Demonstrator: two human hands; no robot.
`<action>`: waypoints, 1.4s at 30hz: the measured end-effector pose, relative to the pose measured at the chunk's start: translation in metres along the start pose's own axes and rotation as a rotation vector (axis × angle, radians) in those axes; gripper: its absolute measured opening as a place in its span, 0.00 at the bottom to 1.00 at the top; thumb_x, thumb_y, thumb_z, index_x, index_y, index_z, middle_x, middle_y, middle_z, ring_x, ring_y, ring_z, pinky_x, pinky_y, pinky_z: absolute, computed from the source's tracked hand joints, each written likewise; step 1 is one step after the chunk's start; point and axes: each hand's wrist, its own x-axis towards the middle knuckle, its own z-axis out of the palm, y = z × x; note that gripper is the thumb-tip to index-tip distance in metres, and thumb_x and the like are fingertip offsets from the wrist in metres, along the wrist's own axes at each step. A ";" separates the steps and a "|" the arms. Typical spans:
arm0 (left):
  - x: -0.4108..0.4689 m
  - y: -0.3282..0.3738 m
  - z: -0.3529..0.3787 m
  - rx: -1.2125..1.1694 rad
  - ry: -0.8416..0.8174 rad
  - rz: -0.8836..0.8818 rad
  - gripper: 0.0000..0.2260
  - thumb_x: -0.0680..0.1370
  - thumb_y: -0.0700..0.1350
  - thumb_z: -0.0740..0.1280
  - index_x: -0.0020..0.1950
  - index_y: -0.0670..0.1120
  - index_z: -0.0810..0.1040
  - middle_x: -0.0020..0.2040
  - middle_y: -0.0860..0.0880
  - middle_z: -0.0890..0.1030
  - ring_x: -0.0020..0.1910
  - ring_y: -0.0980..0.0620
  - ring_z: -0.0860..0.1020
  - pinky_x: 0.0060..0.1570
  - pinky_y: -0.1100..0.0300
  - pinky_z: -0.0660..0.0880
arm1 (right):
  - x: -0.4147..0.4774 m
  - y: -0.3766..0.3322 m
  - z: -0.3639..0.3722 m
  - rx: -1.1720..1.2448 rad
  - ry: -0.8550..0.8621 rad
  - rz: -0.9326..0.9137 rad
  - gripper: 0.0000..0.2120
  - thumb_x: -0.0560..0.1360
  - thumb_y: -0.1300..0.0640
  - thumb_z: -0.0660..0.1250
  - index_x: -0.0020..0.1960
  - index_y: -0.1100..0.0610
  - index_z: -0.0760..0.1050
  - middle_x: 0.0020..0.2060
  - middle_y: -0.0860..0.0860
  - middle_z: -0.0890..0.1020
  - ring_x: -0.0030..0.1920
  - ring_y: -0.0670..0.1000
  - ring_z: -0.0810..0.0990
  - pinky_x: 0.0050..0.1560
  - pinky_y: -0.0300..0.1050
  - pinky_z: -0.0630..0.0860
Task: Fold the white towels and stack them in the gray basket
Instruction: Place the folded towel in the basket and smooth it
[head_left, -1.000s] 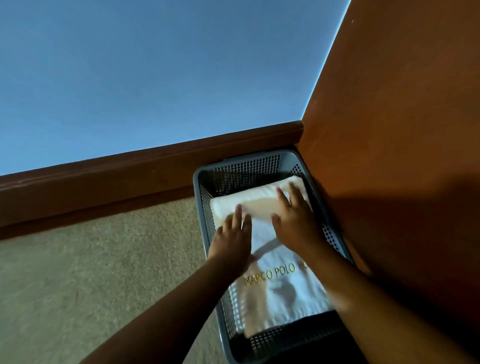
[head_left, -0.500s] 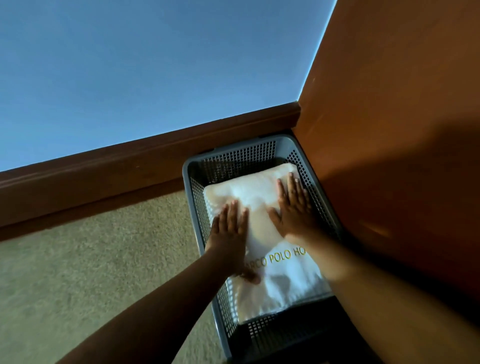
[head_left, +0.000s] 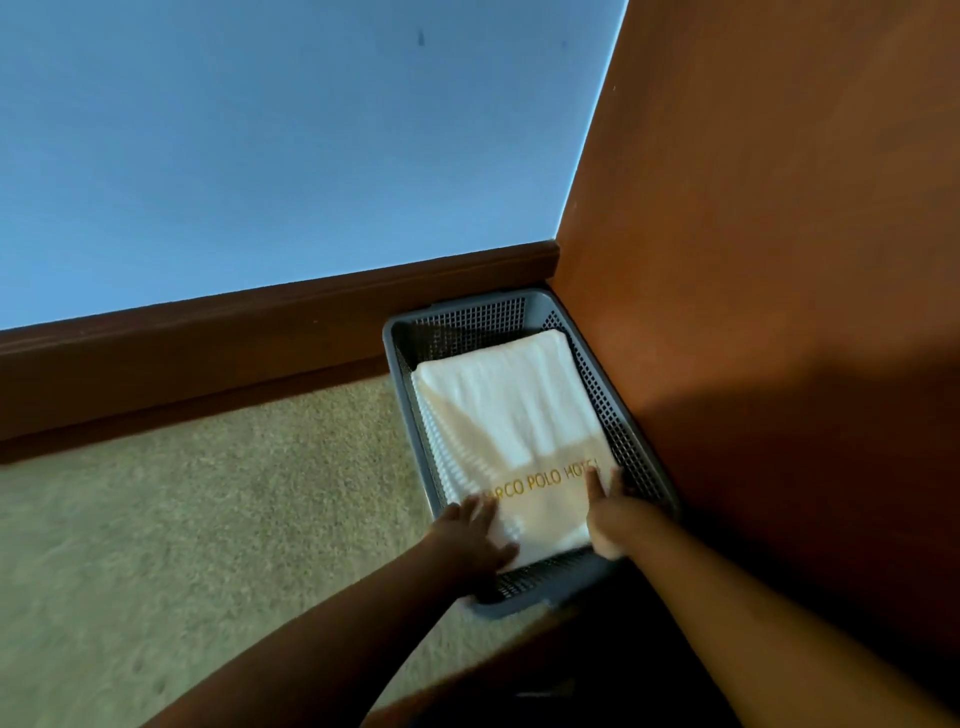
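Left hand (head_left: 478, 535): reaches in from the lower left with the forearm stretched out. Its fingers lie flat and spread on the near left corner of the towel, gripping nothing. The outline is motion-blurred.

Right hand (head_left: 605, 512): reaches in from the lower right, fingers straight and pointing away from the person. It presses on the towel's near right edge, close to the basket wall, with nothing held. The fingertips cover the last letter of the lettering.

White towel (head_left: 514, 415): folded into a rectangle and lying flat inside the gray basket (head_left: 400, 374). Its long axis runs from the person towards the far corner of the room. The gold lettering reads "…RCO POLO HOTE…", with both ends hidden by the hands. Whether more towels lie beneath cannot be told.

Basket: stands on the carpeted floor (head_left: 208, 493), in the corner against the baseboard (head_left: 260, 332) and the orange wall (head_left: 779, 260). Its long axis matches the towel's. The near rim is partly covered by the arms.
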 end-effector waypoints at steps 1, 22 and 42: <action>-0.013 -0.002 0.003 0.001 0.014 0.023 0.23 0.84 0.57 0.59 0.79 0.55 0.63 0.81 0.38 0.54 0.80 0.37 0.54 0.77 0.41 0.46 | -0.017 -0.009 -0.002 -0.047 0.022 0.037 0.38 0.80 0.60 0.58 0.81 0.59 0.38 0.79 0.64 0.42 0.77 0.68 0.52 0.74 0.67 0.55; -0.546 -0.152 0.343 -0.996 0.803 -0.883 0.09 0.82 0.51 0.66 0.61 0.56 0.81 0.54 0.60 0.82 0.52 0.62 0.80 0.56 0.62 0.75 | -0.347 -0.444 0.116 -0.260 0.378 -0.998 0.20 0.81 0.48 0.60 0.73 0.48 0.70 0.68 0.50 0.76 0.63 0.52 0.77 0.57 0.47 0.76; -0.704 -0.264 0.473 -1.259 1.061 -1.159 0.07 0.82 0.51 0.67 0.55 0.63 0.80 0.34 0.57 0.79 0.30 0.67 0.76 0.35 0.73 0.70 | -0.451 -0.717 0.196 -0.183 0.210 -1.387 0.14 0.80 0.48 0.64 0.64 0.46 0.77 0.56 0.44 0.82 0.53 0.43 0.80 0.52 0.42 0.78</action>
